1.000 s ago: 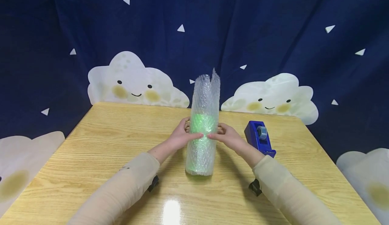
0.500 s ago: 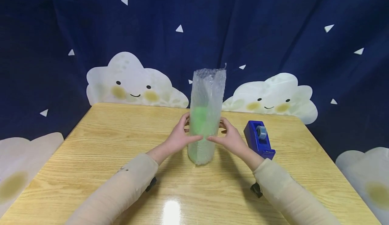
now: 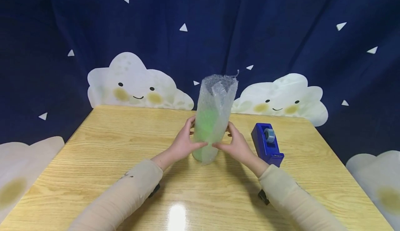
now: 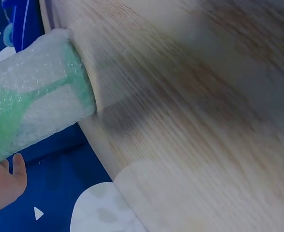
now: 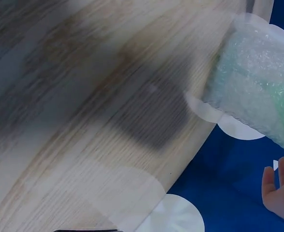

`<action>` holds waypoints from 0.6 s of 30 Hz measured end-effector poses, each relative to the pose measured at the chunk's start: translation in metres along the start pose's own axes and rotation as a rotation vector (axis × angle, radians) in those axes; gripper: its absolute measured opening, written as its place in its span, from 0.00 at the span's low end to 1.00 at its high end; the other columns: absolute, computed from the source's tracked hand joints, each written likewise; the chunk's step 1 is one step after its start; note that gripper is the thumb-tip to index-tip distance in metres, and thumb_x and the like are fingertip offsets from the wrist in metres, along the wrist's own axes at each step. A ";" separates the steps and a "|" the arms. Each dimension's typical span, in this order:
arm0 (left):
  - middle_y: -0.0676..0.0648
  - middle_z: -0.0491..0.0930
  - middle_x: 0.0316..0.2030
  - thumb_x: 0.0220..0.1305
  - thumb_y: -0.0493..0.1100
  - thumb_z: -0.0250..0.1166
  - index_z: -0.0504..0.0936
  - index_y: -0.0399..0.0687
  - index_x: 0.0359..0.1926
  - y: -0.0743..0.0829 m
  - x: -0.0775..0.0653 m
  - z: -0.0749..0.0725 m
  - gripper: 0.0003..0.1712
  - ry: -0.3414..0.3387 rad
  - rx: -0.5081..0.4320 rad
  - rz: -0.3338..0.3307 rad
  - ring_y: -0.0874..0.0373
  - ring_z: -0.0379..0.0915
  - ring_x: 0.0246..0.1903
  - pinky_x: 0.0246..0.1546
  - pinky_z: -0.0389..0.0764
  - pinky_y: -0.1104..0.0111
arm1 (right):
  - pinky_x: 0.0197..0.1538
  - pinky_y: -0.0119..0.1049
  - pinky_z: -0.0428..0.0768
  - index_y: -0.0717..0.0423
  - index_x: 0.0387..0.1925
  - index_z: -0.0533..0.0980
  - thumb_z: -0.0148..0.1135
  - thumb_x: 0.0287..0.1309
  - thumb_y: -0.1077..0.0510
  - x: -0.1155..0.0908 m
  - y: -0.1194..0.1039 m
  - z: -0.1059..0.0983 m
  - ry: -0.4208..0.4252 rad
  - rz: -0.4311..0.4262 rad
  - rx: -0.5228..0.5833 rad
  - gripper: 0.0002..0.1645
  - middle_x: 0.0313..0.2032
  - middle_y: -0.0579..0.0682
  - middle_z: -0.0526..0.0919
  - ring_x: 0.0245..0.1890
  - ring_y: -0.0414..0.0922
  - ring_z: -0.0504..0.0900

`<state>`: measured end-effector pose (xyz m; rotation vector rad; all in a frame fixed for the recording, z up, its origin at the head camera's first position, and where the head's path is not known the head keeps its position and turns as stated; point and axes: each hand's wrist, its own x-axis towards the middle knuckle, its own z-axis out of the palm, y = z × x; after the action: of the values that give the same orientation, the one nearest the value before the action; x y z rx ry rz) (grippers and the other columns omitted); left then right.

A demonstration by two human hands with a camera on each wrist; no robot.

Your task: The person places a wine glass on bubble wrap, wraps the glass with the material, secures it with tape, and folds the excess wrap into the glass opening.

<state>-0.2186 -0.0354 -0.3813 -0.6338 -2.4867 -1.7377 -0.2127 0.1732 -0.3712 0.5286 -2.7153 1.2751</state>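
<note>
A roll of bubble wrap point(image 3: 215, 116) with a green thing inside stands roughly upright, leaning a little right, in the middle of the head view. The wrap blurs the green thing's kind. My left hand point(image 3: 182, 142) grips the roll's left side, thumb across the front and fingers behind. On the right side my right hand point(image 3: 239, 146) holds it the same way, with the two thumb tips close together. The wrap's upper end gapes open above the green part, and a loose edge runs down the front. Both wrist views show the wrapped base point(image 4: 81, 79) close to the tabletop.
A blue tape dispenser point(image 3: 267, 146) with a roll of clear tape point(image 3: 269, 135) stands on the wooden table point(image 3: 131, 130), right of my right hand. Behind the table hangs a dark blue curtain point(image 3: 156, 23) with white clouds and triangles.
The wrapped roll has turned in my hands, bringing the loose edge to the front. Its base has shifted away from me, and its top leans further right. Both hands keep hold.
</note>
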 end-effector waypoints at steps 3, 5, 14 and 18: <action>0.46 0.61 0.66 0.49 0.38 0.72 0.50 0.52 0.70 -0.003 0.001 0.001 0.53 0.000 -0.011 -0.005 0.50 0.58 0.66 0.60 0.69 0.54 | 0.59 0.56 0.69 0.54 0.66 0.58 0.72 0.45 0.54 0.001 0.003 0.001 0.001 -0.005 -0.007 0.48 0.57 0.55 0.74 0.58 0.53 0.71; 0.45 0.61 0.67 0.50 0.38 0.72 0.50 0.52 0.70 -0.003 0.001 0.001 0.53 -0.005 -0.022 -0.003 0.49 0.57 0.66 0.60 0.69 0.53 | 0.59 0.56 0.69 0.55 0.66 0.58 0.72 0.46 0.54 0.001 0.004 0.001 0.002 -0.008 -0.014 0.48 0.56 0.55 0.74 0.57 0.53 0.72; 0.38 0.60 0.65 0.68 0.42 0.50 0.52 0.40 0.68 0.005 0.002 -0.007 0.30 -0.053 -0.193 -0.007 0.44 0.55 0.65 0.65 0.58 0.48 | 0.59 0.57 0.69 0.54 0.65 0.59 0.73 0.45 0.54 0.001 0.005 0.002 0.003 -0.003 -0.012 0.47 0.56 0.55 0.74 0.57 0.53 0.72; 0.37 0.67 0.59 0.71 0.50 0.41 0.64 0.36 0.60 0.013 0.010 -0.008 0.26 0.046 -0.257 -0.115 0.44 0.60 0.61 0.64 0.59 0.48 | 0.59 0.57 0.69 0.55 0.65 0.60 0.73 0.45 0.54 0.000 0.005 0.001 0.004 -0.002 -0.011 0.47 0.56 0.55 0.75 0.56 0.54 0.72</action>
<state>-0.2250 -0.0363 -0.3641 -0.4651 -2.3332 -2.1101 -0.2147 0.1752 -0.3756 0.5265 -2.7168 1.2581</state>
